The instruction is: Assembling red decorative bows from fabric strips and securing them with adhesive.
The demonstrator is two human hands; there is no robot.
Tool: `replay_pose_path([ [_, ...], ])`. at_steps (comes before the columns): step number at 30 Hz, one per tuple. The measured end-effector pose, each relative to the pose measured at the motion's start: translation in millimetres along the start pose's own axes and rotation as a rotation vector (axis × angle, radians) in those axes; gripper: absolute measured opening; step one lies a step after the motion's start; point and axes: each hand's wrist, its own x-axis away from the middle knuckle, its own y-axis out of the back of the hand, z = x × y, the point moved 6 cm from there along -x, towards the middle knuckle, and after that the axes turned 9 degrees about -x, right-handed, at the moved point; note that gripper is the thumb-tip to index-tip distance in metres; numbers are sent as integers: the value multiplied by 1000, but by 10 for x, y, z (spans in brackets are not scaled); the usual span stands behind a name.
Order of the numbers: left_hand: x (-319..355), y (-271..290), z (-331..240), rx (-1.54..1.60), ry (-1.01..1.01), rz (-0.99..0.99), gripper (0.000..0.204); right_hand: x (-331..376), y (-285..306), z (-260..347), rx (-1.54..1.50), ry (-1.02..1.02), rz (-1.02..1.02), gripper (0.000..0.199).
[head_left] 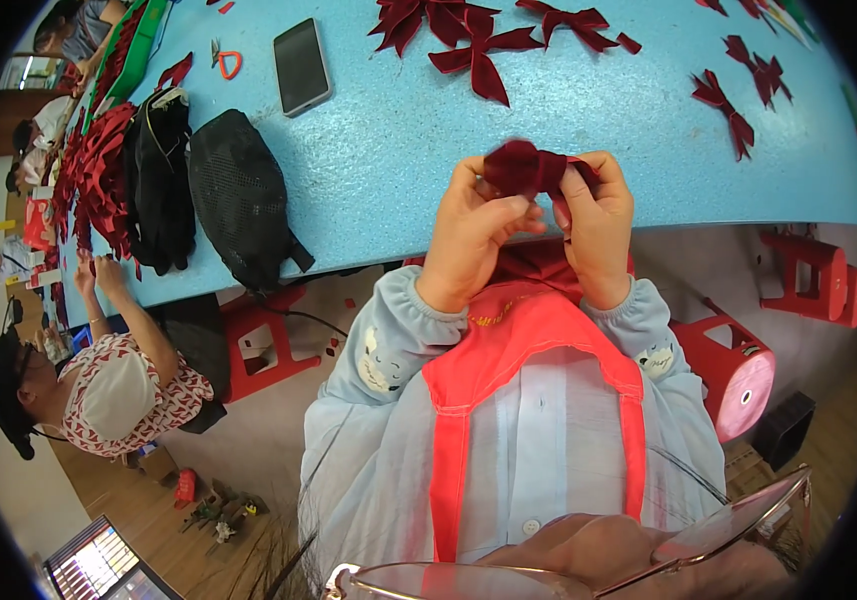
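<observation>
A dark red velvet bow (525, 168) is held up between my two hands, just above the near edge of the blue table (378, 190). My left hand (480, 220) pinches its left loop, thumb in front and fingers behind. On the other side, my right hand (596, 215) grips the bow near its middle knot, with the thumb pressed on the ribbon. Part of the bow's right side is hidden by my right fingers. Several finished-looking velvet bows (478, 58) lie farther back on the table, and another bow (723, 112) rests at the right.
A phone (302, 67), orange-handled scissors (229, 64), a black mesh bag (238, 195) and a black pouch (160, 170) lie left. Beyond them are a red ribbon pile (100, 180) and a green crate (128, 55). A co-worker (128, 385) sits at left. Red stools (728, 365) stand under the table.
</observation>
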Motion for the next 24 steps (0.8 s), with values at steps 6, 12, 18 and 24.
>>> replay_pose_path([
  [6, -32, 90, -109, -271, -65, -25, 16, 36, -112, 165, 253, 197, 125, 10],
  [12, 15, 17, -108, -591, -191, -18, 16, -26, -238, 373, 456, 220, 302, 18],
  [18, -7, -117, 57, -454, -90, 27, 20, -16, -64, 174, 153, 23, 92, 14],
  [24, -8, -17, 189, -341, 38, 32, 23, -40, -46, 94, -52, -68, 32, 13],
])
